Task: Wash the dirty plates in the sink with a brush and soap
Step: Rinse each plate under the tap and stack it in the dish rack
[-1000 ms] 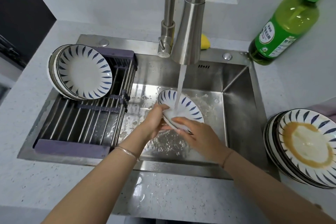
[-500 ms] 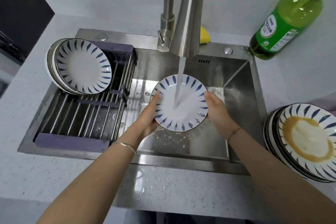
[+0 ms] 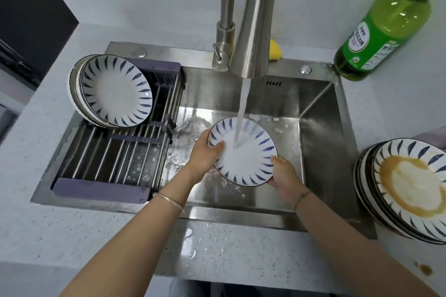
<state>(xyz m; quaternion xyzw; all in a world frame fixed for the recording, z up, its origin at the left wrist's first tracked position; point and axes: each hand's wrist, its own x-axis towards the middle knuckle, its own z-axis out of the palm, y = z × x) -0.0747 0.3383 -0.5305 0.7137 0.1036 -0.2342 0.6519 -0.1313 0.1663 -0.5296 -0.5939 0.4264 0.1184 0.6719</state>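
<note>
While water from faucet (image 3: 251,31) strikes plate (image 3: 243,152) centre, head view shows rinse step in hand. Plate held face-up, tilted, over sink (image 3: 321,132) basin. Left hand (image 3: 205,154) grasps its left rim, thumb on face; right hand (image 3: 283,173) grasps lower-right rim, fingers clenched beneath. Clean plates (image 3: 115,90) lean in rack (image 3: 115,152) at sink's left end. Dirty stack (image 3: 407,188) waits at bench right edge; soap bottle (image 3: 386,21) at bench back-right corner. No brush visible. Next move likely: carry rinsed plate to rack, needing firm wet grip, then fetch stained plate.
</note>
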